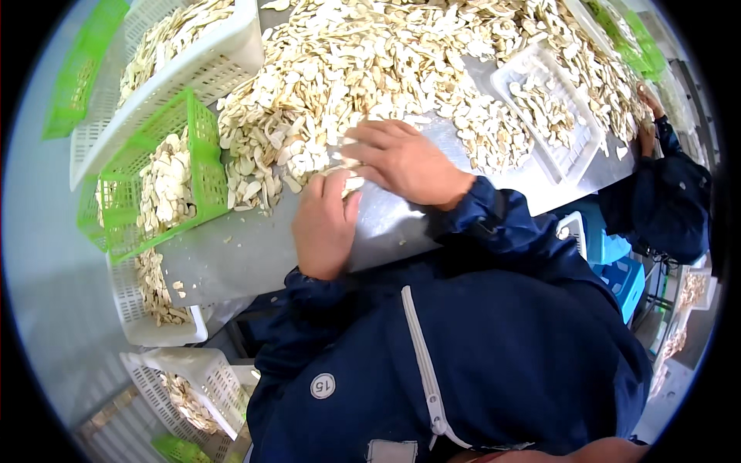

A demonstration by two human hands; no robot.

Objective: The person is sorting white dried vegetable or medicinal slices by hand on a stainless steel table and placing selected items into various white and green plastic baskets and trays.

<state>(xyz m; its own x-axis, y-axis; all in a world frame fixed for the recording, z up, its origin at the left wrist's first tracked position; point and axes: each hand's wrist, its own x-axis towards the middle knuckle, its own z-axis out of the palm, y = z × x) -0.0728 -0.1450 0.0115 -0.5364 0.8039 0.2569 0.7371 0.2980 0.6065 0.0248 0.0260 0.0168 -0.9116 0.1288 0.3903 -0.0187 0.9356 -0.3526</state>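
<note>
Nearest, a dark blue jacket (463, 347) with a white zip and a round white badge, filling the lower middle. To the near left, a white slotted basket (197, 378) holding a few pale slices, and farther up another white basket (150, 324) under the desk edge. On the grey metal desk (239, 255), left hand (324, 224) resting palm down, fingers curled together at the near edge of the heap, grip pressed onto a few slices; whether any are pinched cannot be told. Right hand (405, 162) just beyond and touching the left fingertips, fingers spread flat over pale dried slices (347, 69), grip loose and open, nothing clearly held. Slices heaped across the middle and far desk, touching both hands. At left, a green basket (166, 181) full of slices, tilted against a larger white basket (185, 58) farther off. At far right, a white tray (575, 154) with scattered slices, and another person's hand (647, 127) in a dark blue sleeve at the desk edge
</note>
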